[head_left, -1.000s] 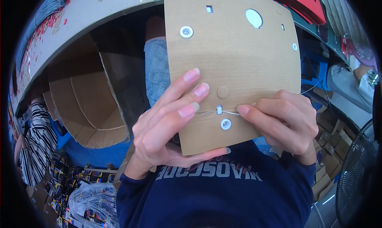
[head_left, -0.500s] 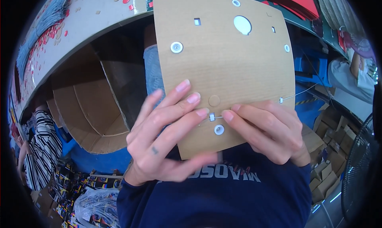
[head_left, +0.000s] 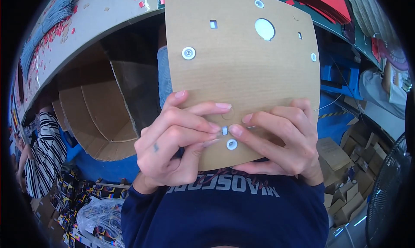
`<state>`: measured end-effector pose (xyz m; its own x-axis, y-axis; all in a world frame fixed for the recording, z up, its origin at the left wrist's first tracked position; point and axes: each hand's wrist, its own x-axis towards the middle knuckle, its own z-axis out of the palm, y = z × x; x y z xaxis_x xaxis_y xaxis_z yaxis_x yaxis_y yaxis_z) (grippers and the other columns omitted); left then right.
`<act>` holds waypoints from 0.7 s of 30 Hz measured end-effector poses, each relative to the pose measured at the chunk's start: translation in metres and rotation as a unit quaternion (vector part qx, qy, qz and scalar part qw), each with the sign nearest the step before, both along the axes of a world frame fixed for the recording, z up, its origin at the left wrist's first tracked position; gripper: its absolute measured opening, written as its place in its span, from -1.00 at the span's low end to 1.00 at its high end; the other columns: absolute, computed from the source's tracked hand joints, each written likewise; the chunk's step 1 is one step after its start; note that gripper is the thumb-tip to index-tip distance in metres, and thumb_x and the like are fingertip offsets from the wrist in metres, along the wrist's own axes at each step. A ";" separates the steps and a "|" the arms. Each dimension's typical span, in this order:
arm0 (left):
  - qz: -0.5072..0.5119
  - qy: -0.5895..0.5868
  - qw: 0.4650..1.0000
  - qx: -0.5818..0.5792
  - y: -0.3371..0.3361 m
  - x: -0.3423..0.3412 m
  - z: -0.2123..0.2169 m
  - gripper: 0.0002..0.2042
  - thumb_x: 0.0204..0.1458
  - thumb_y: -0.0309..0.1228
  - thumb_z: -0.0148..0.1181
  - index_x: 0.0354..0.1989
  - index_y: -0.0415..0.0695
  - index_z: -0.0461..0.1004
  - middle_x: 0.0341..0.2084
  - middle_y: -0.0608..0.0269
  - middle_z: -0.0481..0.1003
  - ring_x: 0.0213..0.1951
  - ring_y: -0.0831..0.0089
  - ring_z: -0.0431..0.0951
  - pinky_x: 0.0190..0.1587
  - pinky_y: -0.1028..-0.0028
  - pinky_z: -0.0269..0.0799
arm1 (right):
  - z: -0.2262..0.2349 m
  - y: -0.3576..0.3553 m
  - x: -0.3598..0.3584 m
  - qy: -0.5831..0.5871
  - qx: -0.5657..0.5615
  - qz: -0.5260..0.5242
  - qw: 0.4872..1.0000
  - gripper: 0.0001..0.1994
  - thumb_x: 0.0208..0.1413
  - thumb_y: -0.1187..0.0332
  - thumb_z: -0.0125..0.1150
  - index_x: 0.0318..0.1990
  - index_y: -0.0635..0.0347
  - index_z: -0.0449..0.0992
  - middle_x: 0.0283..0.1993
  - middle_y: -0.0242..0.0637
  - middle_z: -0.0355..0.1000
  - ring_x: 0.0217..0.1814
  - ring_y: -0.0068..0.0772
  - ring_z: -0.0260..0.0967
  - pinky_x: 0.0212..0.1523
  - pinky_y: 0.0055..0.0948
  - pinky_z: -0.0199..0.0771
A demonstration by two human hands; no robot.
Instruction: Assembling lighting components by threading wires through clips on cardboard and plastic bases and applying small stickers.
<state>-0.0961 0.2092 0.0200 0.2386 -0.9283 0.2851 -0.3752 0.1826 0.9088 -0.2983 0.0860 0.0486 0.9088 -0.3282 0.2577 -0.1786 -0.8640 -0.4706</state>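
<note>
A brown cardboard panel (head_left: 246,75) with white round eyelets and cut-out holes lies in front of my body. Near its lower edge, a thin wire (head_left: 252,127) passes at a small white slot (head_left: 224,130) above an eyelet (head_left: 231,144). My left hand (head_left: 175,140) is closed in a pinch just left of the slot, at the wire's end; the fingertips mostly cover what they hold. With its fingertips, my right hand (head_left: 283,137) presses the wire against the panel right of the slot. Its thumb reaches below the panel's lower edge, so the hand grips the panel.
Beyond the panel, a curved worktable (head_left: 112,14) carries grey strands (head_left: 45,31) and red scraps. An open cardboard box (head_left: 97,105) stands at left. On the right are a blue stool (head_left: 343,77), a black fan (head_left: 387,187), stacked cartons (head_left: 350,196) and another person's grey clothing (head_left: 380,83).
My left hand has closed from spread fingers into a pinch beside the slot. My right hand has shifted slightly left, its thumb now showing at the panel's lower edge. The panel has tilted a little.
</note>
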 end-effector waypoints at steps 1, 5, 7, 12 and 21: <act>0.007 0.004 1.000 -0.003 0.001 -0.001 -0.001 -0.88 -0.03 -0.73 0.25 -0.41 -0.24 0.50 -0.44 0.14 0.57 -0.16 0.02 0.74 0.41 0.02 0.14 | -0.001 -0.001 -0.001 0.000 0.002 0.002 1.000 -0.44 -0.29 -0.10 0.52 -0.14 0.07 0.76 -0.10 -0.42 0.57 -0.20 -0.38 0.38 -0.22 -0.30 0.22; -0.006 -0.005 1.000 -0.020 -0.001 0.003 -0.006 -0.89 0.03 -0.69 0.25 -0.39 -0.21 0.46 -0.43 0.13 0.56 -0.19 0.09 0.74 0.41 0.06 0.17 | 0.001 -0.007 -0.002 0.010 0.023 0.011 1.000 -0.44 -0.31 -0.07 0.53 -0.13 0.06 0.76 -0.09 -0.44 0.55 -0.21 -0.36 0.37 -0.22 -0.30 0.21; 0.016 0.024 0.999 -0.024 0.003 0.001 -0.008 -0.89 0.06 -0.67 0.25 -0.39 -0.20 0.46 -0.41 0.15 0.55 -0.20 0.12 0.74 0.41 0.07 0.16 | 0.004 -0.007 0.003 0.021 0.026 0.017 0.999 -0.44 -0.31 -0.06 0.53 -0.13 0.07 0.76 -0.09 -0.44 0.55 -0.20 -0.35 0.37 -0.23 -0.31 0.21; 0.045 0.112 0.992 -0.035 0.008 0.001 -0.014 -0.90 0.12 -0.60 0.22 -0.39 -0.18 0.42 -0.37 0.22 0.49 -0.21 0.23 0.72 0.51 0.06 0.00 | -0.004 -0.002 0.007 -0.006 0.035 0.009 0.999 -0.41 -0.30 -0.09 0.49 -0.10 0.07 0.76 -0.10 -0.38 0.52 -0.20 -0.35 0.35 -0.25 -0.33 0.21; 0.082 0.227 0.969 -0.046 0.007 0.002 -0.009 -0.89 0.14 -0.57 0.18 -0.42 -0.21 0.40 -0.39 0.19 0.42 -0.23 0.20 0.70 0.53 -0.01 -0.03 | 0.002 -0.003 0.013 0.036 0.041 0.032 0.998 -0.42 -0.23 -0.06 0.46 -0.02 0.03 0.74 -0.07 -0.36 0.50 -0.16 -0.36 0.35 -0.22 -0.33 0.23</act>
